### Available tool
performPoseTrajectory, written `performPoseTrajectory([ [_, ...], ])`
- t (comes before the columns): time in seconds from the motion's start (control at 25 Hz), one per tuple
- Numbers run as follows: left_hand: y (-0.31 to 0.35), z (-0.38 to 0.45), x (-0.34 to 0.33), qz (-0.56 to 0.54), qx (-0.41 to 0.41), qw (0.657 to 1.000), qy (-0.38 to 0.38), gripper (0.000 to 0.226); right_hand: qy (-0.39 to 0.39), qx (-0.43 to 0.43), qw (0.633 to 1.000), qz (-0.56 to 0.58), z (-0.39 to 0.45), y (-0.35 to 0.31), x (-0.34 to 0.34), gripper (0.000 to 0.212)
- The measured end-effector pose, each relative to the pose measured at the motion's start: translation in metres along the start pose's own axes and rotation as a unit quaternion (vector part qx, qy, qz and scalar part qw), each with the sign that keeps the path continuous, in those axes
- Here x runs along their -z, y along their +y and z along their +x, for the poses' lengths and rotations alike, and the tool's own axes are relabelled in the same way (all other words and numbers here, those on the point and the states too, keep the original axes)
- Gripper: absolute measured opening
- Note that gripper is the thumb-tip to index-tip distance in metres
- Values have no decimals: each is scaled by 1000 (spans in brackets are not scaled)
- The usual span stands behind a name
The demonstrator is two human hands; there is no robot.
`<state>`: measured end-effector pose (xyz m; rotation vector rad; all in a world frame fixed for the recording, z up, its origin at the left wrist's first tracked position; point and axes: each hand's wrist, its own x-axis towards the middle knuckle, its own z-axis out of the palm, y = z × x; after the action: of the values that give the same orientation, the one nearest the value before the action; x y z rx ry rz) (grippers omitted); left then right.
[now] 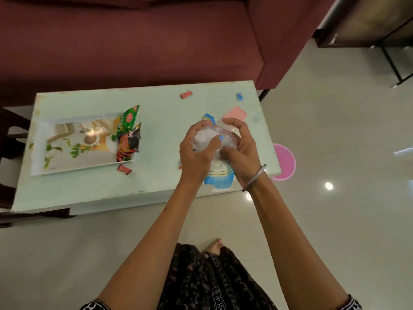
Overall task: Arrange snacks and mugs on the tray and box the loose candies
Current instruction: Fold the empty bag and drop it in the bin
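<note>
Both hands, the left hand (196, 148) and right hand (239, 151), grip one clear plastic box (214, 137) above the tabletop (156, 121), where three red candies (186, 94), one blue candy (240, 96) and one tray (67, 168) holding two snack packets (128, 117) lie.

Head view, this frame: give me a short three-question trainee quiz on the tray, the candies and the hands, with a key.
1. True or false: the green snack packet lies at the right end of the tray.
2. Which loose candy lies nearest the tray's front right corner? A. the blue candy B. the far red candy C. the near red candy
3. What do the left hand and right hand hold between them?

Key: 1. True. 2. C. 3. A clear plastic container, held above the table; the pink lid lies just beyond it.
</note>
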<state>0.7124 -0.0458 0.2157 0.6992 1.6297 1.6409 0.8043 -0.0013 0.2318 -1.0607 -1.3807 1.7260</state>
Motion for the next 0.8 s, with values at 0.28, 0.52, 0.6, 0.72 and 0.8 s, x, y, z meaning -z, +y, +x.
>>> performPoseTrajectory([
  [0.28, -4, 25, -90, 97, -72, 993, 7, 28, 77, -208, 973, -67, 42, 5, 86, 63],
  [0.52, -32, 70, -186, 146, -108, 982, -60, 44, 17, -345, 937, -50, 110, -10, 179, 34],
  [0.6, -47, 94, -213, 182, -119, 970, -105, 36, 30, -328, 940, 84, 135, -13, 210, 35],
  [0.72, -72, 118, -250, 182, -116, 957, -195, 36, 36, -281, 938, 199, 162, -5, 255, 43],
  [0.8, -91, 127, -276, 154, -47, 954, -251, 50, 92, -255, 945, 183, 171, 13, 271, 47],
])
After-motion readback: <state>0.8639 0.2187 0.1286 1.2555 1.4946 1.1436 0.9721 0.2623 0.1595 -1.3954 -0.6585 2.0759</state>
